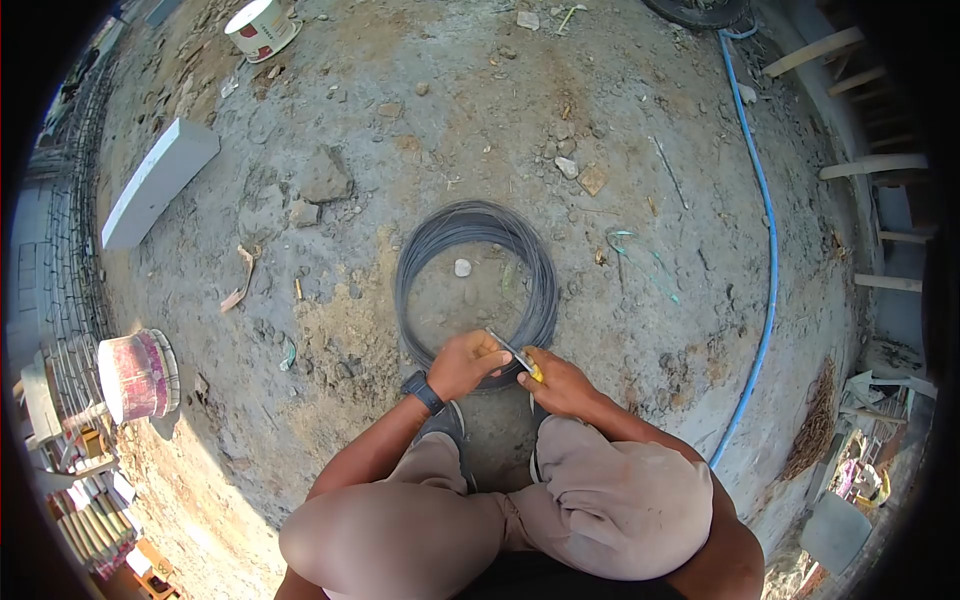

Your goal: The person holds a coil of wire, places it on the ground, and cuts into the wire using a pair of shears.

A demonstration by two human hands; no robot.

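Observation:
A coil of dark wire lies on the ground in front of my feet. My right hand is closed around the yellow handle of a metal tool above the near side of the coil. The tool's shaft points up and left, toward my left hand. That hand, with a dark watch on its wrist, has its fingers pinched together by the tool's metal end. What they hold is too small to make out. A small pale stone sits inside the coil.
A blue hose runs down the right side. At the left are a pale block and a pink-and-white bucket. Another white bucket stands at the upper left. Stones and debris dot the ground, and wooden pieces line the right edge.

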